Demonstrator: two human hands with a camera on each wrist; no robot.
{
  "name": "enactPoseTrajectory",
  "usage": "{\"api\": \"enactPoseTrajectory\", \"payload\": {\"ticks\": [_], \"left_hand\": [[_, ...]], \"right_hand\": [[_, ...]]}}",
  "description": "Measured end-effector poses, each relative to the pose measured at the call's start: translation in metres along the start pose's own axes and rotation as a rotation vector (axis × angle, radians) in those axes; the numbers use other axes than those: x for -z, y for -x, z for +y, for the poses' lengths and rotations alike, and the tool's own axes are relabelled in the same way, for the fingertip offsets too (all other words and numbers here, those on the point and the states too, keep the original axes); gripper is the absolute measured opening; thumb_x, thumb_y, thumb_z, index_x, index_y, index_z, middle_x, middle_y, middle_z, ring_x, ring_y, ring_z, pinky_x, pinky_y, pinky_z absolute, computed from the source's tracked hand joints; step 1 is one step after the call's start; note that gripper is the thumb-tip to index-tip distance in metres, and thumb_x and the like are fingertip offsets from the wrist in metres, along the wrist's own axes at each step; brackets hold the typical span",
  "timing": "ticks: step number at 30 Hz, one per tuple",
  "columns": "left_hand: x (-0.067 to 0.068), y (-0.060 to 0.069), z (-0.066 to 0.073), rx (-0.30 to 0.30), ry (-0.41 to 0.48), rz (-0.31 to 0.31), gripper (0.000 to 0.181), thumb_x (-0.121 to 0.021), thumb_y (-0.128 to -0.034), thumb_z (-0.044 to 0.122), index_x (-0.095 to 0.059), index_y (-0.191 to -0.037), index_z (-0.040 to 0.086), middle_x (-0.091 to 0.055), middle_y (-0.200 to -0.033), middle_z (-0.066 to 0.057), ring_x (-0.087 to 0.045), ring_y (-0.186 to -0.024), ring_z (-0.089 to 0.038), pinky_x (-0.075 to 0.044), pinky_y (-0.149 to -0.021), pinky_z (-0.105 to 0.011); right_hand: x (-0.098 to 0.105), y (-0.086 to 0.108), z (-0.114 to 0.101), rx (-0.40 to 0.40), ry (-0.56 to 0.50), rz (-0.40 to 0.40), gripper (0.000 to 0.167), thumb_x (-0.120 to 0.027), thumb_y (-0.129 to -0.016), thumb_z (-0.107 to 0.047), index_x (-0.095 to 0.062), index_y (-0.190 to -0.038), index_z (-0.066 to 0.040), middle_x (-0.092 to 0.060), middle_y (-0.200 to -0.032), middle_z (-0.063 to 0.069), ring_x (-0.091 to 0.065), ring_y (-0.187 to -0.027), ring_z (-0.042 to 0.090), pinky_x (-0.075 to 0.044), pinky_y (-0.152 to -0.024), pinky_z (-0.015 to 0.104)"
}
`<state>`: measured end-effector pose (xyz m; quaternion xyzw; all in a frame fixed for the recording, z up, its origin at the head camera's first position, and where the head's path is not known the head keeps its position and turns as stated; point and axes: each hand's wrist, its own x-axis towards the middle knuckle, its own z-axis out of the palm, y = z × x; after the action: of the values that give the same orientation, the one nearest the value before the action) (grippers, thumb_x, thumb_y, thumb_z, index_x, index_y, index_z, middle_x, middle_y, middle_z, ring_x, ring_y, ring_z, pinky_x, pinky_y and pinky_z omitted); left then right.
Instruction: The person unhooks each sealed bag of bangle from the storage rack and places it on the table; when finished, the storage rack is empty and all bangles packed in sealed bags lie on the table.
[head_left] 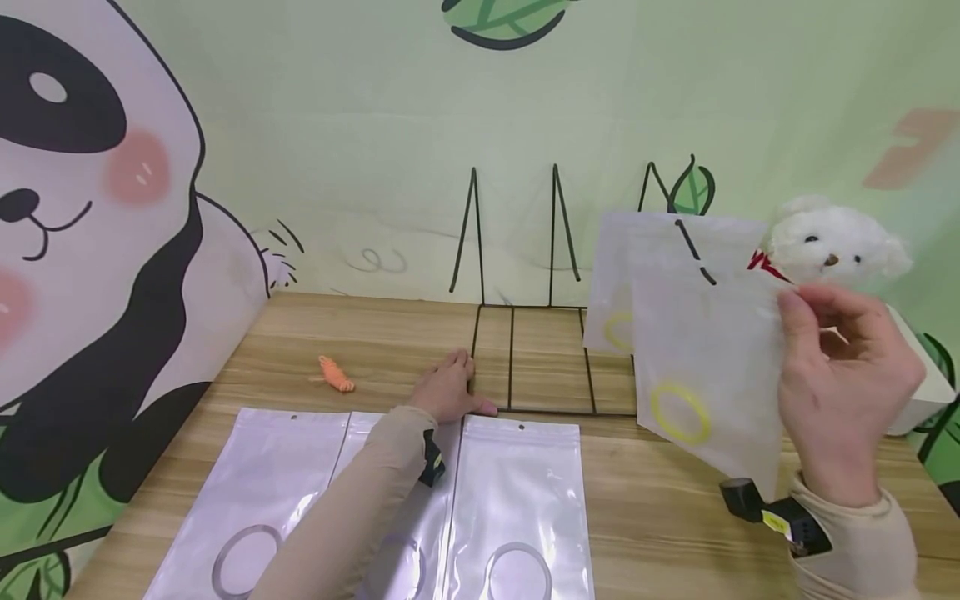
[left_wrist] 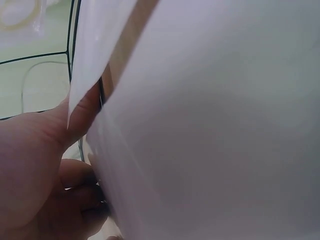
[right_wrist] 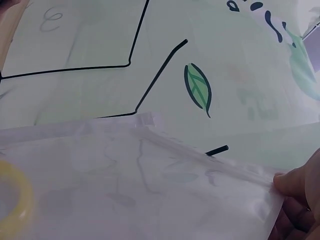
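My right hand [head_left: 847,383] pinches the upper right edge of a whitish zip bag [head_left: 712,350] with a yellow ring [head_left: 680,412] inside. The tip of a black hook [head_left: 688,242] shows at this bag's top edge; whether it passes through the hole, I cannot tell. Behind it hangs another such bag [head_left: 611,275], also with a yellow ring. My left hand [head_left: 446,389] grips the front left corner of the black wire rack [head_left: 512,358], thumb along the front bar. In the left wrist view, a pale bag sheet [left_wrist: 215,125] covers most of the scene.
Three flat zip bags [head_left: 525,492] with round rings lie in front, partly under my left forearm. A small orange object [head_left: 336,374] lies left of the rack. A white teddy bear [head_left: 836,242] and a white box [head_left: 926,375] stand at the right. A panda-printed backdrop [head_left: 337,150] rises behind.
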<state>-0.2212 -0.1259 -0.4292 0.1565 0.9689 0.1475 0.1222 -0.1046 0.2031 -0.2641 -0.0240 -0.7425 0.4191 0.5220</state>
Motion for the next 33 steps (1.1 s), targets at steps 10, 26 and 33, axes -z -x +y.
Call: {"api": "enactPoseTrajectory", "payload": {"ticks": [10,26,33], "left_hand": [[-0.001,0.000,0.001,-0.013,-0.009,0.005,0.100,-0.070,-0.0794,0.059,-0.033,-0.148,-0.005,-0.023,-0.157,-0.021,-0.019,-0.145,-0.030,-0.020,-0.116,-0.047],[-0.001,0.000,0.000,-0.014,-0.012,0.007,0.099,-0.069,-0.0803,0.059,-0.033,-0.148,-0.005,-0.022,-0.157,-0.021,-0.019,-0.145,-0.031,-0.021,-0.115,-0.050],[0.001,0.001,0.001,-0.015,-0.009,0.002,0.099,-0.069,-0.0808,0.058,-0.032,-0.147,-0.005,-0.022,-0.156,-0.023,-0.019,-0.145,-0.032,-0.021,-0.115,-0.051]], "right_hand": [[0.014,0.003,-0.001,0.050,0.025,-0.008,0.020,-0.072,-0.087,-0.007,-0.069,-0.096,0.011,-0.065,-0.090,-0.015,-0.056,-0.076,0.000,-0.041,-0.062,0.006],[0.041,0.019,-0.014,0.109,-0.081,-0.112,0.022,-0.068,-0.086,0.005,-0.060,-0.100,0.021,-0.062,-0.093,-0.012,-0.059,-0.074,-0.003,-0.037,-0.053,0.004],[0.051,0.033,-0.020,0.116,-0.084,-0.179,0.019,-0.068,-0.083,0.012,-0.060,-0.097,0.021,-0.065,-0.093,-0.010,-0.062,-0.079,-0.003,-0.042,-0.059,0.003]]}}
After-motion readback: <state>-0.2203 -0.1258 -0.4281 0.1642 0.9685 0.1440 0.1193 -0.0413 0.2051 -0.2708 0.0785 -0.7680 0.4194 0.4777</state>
